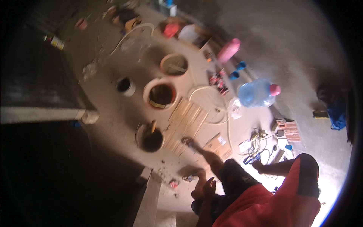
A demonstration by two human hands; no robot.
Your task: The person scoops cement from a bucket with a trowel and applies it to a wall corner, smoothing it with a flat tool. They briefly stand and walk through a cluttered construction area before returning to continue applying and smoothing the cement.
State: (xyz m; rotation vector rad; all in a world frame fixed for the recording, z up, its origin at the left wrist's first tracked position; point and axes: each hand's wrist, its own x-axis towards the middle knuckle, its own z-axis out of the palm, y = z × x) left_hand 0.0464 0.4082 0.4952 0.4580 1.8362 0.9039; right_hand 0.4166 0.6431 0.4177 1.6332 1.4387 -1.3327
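My left hand hangs over my dark shorts near my left leg, its fingers curled; what they hold, if anything, is too small to make out. My right hand hangs loose, fingers slightly apart and apparently empty, above tangled cables. My feet in sandals stand on the dusty floor, one beside wooden slats and a flattened cardboard box. A dark bucket with a handle sticking out sits at my front left, with two round tubs farther off.
A white bucket, large water bottle, pink container, blue cups, looped hose and pinkish boards lie around. Pale beams edge the dark area at left. Bags lie at the back.
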